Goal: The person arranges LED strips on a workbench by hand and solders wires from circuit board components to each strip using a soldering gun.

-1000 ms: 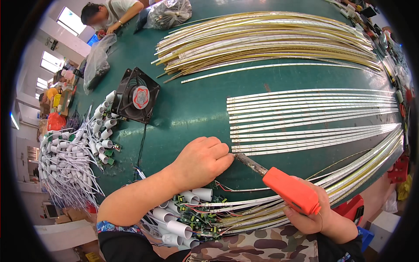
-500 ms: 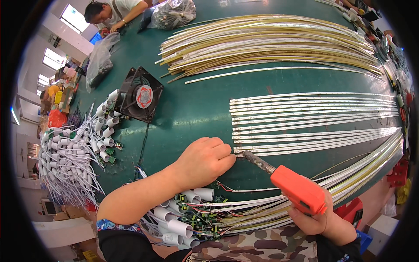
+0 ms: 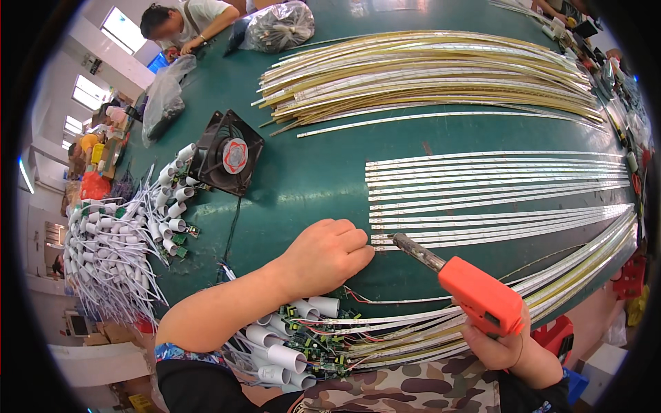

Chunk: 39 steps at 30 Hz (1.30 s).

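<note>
My right hand grips a red soldering gun; its metal barrel points up and left, with the tip just above the left ends of a row of thin white LED strips. My left hand is closed, its fingertips at the end of the nearest strip in that row. What those fingers pinch is hidden behind them. Below my left forearm lie white plastic tubes and green circuit boards. Red and white wires join the boards to a bundle of LED strips curving along the near edge.
A black square fan stands left of centre on the green table. Beyond it are a big pile of strips and plastic bags. White tubes with wires heap up at the left. A person works across the table.
The soldering gun in my right hand has shifted a little to the right, its tip lifting off the strip ends. My left hand stays at the strip end.
</note>
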Each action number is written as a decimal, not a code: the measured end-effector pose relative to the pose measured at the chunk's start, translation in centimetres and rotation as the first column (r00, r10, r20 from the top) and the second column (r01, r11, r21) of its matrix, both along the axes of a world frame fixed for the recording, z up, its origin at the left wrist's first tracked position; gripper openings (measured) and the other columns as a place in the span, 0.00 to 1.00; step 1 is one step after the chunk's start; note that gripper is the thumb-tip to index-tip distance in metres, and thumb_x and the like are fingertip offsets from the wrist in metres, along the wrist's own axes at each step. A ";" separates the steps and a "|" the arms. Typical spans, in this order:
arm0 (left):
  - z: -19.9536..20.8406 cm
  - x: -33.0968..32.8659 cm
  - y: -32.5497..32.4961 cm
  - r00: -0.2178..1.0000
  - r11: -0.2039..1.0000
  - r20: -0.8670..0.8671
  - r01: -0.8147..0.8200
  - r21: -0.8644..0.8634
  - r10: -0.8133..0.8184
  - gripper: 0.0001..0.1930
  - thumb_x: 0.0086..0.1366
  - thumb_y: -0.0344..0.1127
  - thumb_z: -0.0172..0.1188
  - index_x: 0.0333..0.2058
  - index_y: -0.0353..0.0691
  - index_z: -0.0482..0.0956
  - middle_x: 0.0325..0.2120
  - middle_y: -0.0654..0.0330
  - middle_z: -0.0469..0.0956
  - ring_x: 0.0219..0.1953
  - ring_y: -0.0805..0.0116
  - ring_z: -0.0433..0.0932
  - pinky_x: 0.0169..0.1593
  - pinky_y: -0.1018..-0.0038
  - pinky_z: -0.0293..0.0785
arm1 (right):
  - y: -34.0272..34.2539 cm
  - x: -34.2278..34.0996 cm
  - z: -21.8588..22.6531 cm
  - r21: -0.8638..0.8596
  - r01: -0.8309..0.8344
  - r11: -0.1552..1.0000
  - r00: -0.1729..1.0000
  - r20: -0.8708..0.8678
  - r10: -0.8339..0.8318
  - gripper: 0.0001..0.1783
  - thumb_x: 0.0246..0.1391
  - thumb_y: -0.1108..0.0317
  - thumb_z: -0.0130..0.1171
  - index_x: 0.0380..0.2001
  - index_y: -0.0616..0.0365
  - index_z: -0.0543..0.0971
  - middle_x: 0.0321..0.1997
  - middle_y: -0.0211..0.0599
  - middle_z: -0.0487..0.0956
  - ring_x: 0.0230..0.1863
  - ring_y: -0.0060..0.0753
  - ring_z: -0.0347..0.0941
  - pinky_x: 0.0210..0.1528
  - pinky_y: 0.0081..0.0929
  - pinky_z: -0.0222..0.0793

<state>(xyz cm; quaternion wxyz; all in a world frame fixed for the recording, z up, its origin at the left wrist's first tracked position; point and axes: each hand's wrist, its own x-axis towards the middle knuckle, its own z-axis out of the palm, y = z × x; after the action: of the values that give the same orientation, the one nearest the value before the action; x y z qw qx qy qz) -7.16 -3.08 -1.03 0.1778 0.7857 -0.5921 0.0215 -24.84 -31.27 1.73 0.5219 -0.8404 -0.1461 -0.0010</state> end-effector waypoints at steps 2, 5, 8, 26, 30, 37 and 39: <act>0.0 -0.2 0.0 1.000 1.000 0.002 0.001 0.007 -0.001 0.09 0.48 0.29 0.63 0.32 0.40 0.80 0.24 0.64 0.71 0.30 0.63 0.74 0.33 0.68 0.71 | 0.0 -0.1 0.1 0.005 0.004 1.000 1.000 0.011 -0.004 0.33 0.41 0.75 0.63 0.55 0.71 0.70 0.45 0.48 0.78 0.34 0.44 0.78 0.39 0.32 0.74; 0.0 -0.4 0.0 1.000 1.000 0.000 0.004 0.004 -0.004 0.09 0.48 0.29 0.63 0.32 0.40 0.80 0.24 0.64 0.71 0.31 0.63 0.74 0.33 0.68 0.71 | 0.2 -0.7 -0.1 0.024 0.035 0.999 0.999 0.004 -0.036 0.31 0.41 0.75 0.63 0.53 0.69 0.72 0.43 0.47 0.78 0.33 0.44 0.77 0.38 0.32 0.74; -0.4 -0.3 -0.1 1.000 1.000 -0.003 0.013 0.006 -0.013 0.09 0.48 0.29 0.63 0.31 0.40 0.80 0.24 0.64 0.71 0.31 0.63 0.74 0.33 0.67 0.71 | 0.3 -0.5 0.1 0.040 0.057 0.998 0.998 -0.017 -0.056 0.26 0.41 0.74 0.62 0.49 0.67 0.74 0.42 0.46 0.77 0.33 0.45 0.77 0.39 0.33 0.74; 6.7 1.6 9.9 0.938 0.933 0.095 -0.312 -0.179 0.332 0.11 0.55 0.33 0.65 0.37 0.41 0.80 0.32 0.57 0.78 0.36 0.55 0.78 0.39 0.63 0.76 | -0.9 -2.2 1.4 0.201 0.360 0.911 0.878 -0.402 -0.258 0.34 0.51 0.76 0.59 0.62 0.65 0.62 0.54 0.47 0.74 0.38 0.24 0.71 0.35 0.19 0.68; 7.3 0.5 25.6 0.620 0.626 0.317 -0.774 0.096 0.718 0.14 0.49 0.24 0.57 0.37 0.39 0.80 0.36 0.56 0.78 0.41 0.52 0.76 0.45 0.61 0.74 | 0.0 -1.1 1.4 0.364 0.373 0.854 0.916 -0.289 -0.277 0.31 0.52 0.81 0.55 0.61 0.65 0.64 0.52 0.47 0.75 0.31 0.20 0.68 0.26 0.14 0.64; 3.4 -1.9 31.1 0.652 0.579 0.398 -0.757 0.302 0.645 0.13 0.51 0.25 0.61 0.37 0.41 0.81 0.38 0.58 0.77 0.44 0.56 0.75 0.47 0.62 0.72 | 0.0 -0.6 2.0 0.387 0.359 0.849 0.911 -0.343 -0.229 0.29 0.53 0.80 0.56 0.60 0.65 0.66 0.55 0.47 0.75 0.48 0.31 0.73 0.51 0.28 0.68; 3.6 -1.6 30.3 0.664 0.582 0.384 -0.748 0.320 0.642 0.14 0.50 0.26 0.63 0.38 0.43 0.81 0.39 0.59 0.76 0.45 0.57 0.74 0.49 0.63 0.71 | -0.1 -0.5 1.9 0.410 0.359 0.839 0.906 -0.370 -0.207 0.29 0.53 0.80 0.57 0.60 0.65 0.66 0.56 0.46 0.74 0.50 0.32 0.72 0.52 0.29 0.68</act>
<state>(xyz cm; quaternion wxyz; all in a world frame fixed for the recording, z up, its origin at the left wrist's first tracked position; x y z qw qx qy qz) -8.76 27.21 2.60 -0.1016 0.9650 -0.2381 0.0412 -25.37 -31.39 3.59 0.7193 -0.6909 0.0698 0.0182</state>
